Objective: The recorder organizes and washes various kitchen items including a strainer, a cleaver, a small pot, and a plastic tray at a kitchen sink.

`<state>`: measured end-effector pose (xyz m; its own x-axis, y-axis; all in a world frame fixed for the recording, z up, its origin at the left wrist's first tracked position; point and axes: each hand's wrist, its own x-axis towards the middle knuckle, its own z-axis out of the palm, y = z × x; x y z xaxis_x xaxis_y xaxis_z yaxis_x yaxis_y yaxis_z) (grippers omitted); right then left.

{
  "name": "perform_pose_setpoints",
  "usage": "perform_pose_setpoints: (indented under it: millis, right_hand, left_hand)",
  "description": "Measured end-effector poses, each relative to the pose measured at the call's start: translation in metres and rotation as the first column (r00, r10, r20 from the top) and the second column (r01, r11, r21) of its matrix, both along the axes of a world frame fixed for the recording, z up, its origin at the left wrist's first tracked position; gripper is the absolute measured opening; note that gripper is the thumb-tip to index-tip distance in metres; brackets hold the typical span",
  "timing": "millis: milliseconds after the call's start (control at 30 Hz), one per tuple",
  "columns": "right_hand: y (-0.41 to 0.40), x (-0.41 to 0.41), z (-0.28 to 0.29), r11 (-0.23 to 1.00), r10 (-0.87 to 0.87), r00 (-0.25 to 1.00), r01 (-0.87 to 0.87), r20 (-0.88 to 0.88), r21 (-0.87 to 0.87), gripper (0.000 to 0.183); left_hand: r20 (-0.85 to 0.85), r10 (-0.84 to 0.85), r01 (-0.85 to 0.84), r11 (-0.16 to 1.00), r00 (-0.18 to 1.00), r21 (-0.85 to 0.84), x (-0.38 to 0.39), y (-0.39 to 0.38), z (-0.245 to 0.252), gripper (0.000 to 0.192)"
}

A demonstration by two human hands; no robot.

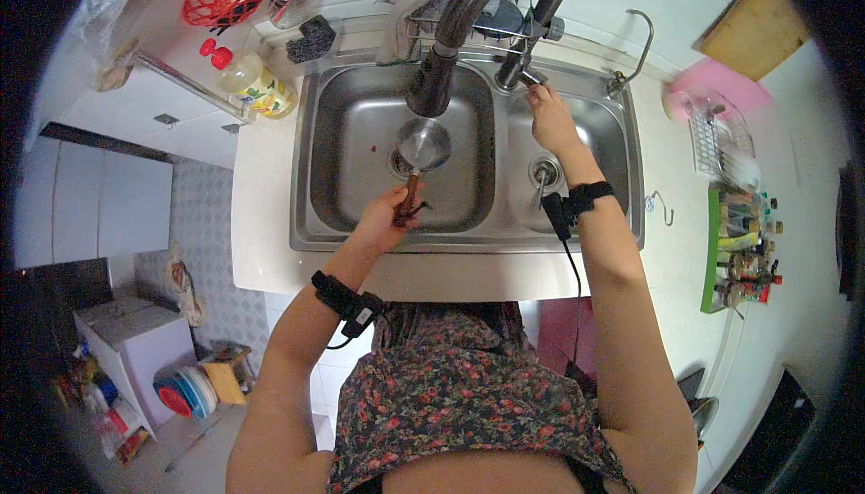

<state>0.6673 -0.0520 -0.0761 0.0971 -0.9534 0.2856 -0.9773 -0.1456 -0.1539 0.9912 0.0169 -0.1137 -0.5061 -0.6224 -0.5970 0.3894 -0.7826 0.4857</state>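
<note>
My left hand (386, 216) grips the brown handle (409, 198) of a ladle. Its round metal bowl (424, 144) is below the spout, over the drain (401, 163) of the large left sink basin (351, 122). A dark hook curves from the handle's end. The dark pull-down faucet (432, 78) arches above this basin. At the faucet's base, the fingers of my right hand (554, 119) are closed on its lever (533, 78). Below my right forearm lies the smaller right basin (601, 136) with its drain strainer (545, 171).
A bottle with a red cap (260, 85) and a dark sponge (312, 39) stand left of the faucet. Behind it is a wire rack (422, 24). A thin curved tap (650, 41) rises at the back right corner. A metal hook (665, 210) lies on the right counter.
</note>
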Motion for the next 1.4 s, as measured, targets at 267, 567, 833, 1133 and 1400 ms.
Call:
perform_pose_setpoints:
  millis: [267, 567, 833, 1133, 1400]
  right_hand:
    - [0.033, -0.006, -0.007, 0.974, -0.118, 0.992, 0.108, 0.042, 0.202, 0.042]
    - [0.103, 0.016, -0.011, 0.988, -0.153, 0.950, 0.154, 0.273, 0.019, 0.044]
    - [0.143, 0.025, -0.012, 0.969, -0.235, 0.917, 0.193, 0.322, 0.157, 0.040]
    - [0.170, 0.023, -0.012, 0.934, -0.345, 0.845, 0.264, 0.408, 0.241, 0.040]
    - [0.158, 0.047, -0.010, 0.953, -0.271, 0.872, 0.185, 0.407, 0.239, 0.039]
  left_hand:
    - [0.093, -0.209, 0.220, 0.967, 0.974, -0.131, 0.006, -0.019, 0.023, 0.031]
    - [0.003, -0.305, 0.305, 0.951, 0.952, -0.045, 0.032, -0.025, 0.028, 0.029]
    - [-0.030, -0.323, 0.323, 0.946, 0.946, 0.018, 0.032, -0.036, 0.013, 0.027]
    - [0.824, 0.013, 0.689, 0.541, 0.566, -0.482, 0.029, -0.038, 0.009, 0.024]
    - [0.850, 0.405, 0.862, 0.229, 0.338, -0.452, 0.029, -0.031, 0.026, 0.029]
